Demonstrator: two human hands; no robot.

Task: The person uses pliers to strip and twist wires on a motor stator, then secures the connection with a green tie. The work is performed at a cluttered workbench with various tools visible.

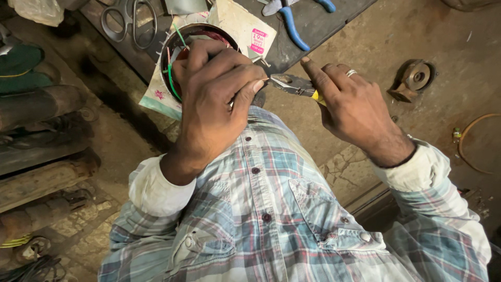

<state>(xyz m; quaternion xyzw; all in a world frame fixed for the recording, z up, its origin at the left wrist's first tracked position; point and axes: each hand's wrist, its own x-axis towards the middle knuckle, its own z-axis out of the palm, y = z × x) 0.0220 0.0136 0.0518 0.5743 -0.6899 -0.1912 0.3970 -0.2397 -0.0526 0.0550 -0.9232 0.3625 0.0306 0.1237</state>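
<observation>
Two hands: pliers (293, 85) between right fingers (318, 78); left fingers (250, 86) touching.

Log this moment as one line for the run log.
left hand: grips round motor winding | right hand: holds pliers, tips near left fingers | scissors, blue pliers lie beyond

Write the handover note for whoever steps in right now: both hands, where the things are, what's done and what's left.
Left hand: closed around the round motor stator with copper windings, thumb pressed toward the plier tips.
Right hand: gripping yellow-handled pliers, index finger extended, jaws pointing at the left thumb.
Nearby: green wire sticking out of the stator, scissors and blue-handled pliers on the dark board behind.
Done: cannot tell from this view.
Left: whatever the pliers are pinching is hidden by the left hand; check it before continuing.
</observation>
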